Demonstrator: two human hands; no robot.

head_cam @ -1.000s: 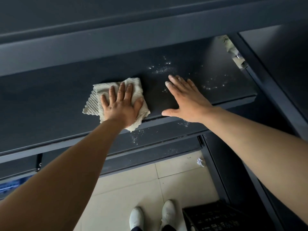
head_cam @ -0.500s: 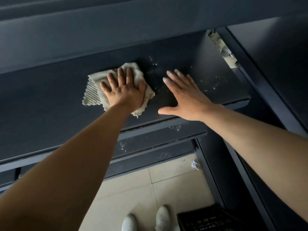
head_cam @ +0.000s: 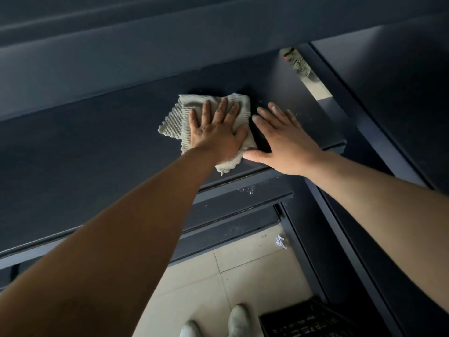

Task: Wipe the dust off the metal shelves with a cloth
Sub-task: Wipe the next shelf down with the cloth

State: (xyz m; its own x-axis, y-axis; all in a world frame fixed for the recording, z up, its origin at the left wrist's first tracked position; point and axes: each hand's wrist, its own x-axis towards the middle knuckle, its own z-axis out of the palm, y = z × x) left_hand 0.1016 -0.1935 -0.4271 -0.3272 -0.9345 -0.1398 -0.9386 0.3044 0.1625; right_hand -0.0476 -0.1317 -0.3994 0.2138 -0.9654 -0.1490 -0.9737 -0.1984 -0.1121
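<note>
A beige waffle-weave cloth point(head_cam: 177, 120) lies flat on the dark metal shelf point(head_cam: 97, 152). My left hand point(head_cam: 215, 132) presses down on the cloth with fingers spread, covering its right half. My right hand point(head_cam: 286, 139) lies flat and bare on the shelf just right of the cloth, thumb touching the cloth's edge. A few white dust specks point(head_cam: 301, 115) show on the shelf beyond my right fingers. More white dust point(head_cam: 247, 189) sits on the lower shelf point(head_cam: 262, 193) below the front edge.
An upper shelf point(head_cam: 170, 37) overhangs the work area. A dark upright post point(head_cam: 379, 132) borders the shelf on the right. Crumpled rags point(head_cam: 297, 62) sit at the far right corner. Below are tiled floor point(head_cam: 243, 276), my white shoes point(head_cam: 239, 317), a black crate point(head_cam: 303, 319) and a paper scrap point(head_cam: 280, 242).
My left hand has pushed the cloth rightward and further back over the dusty patch until it meets my right hand. The right hand stayed flat on the shelf.
</note>
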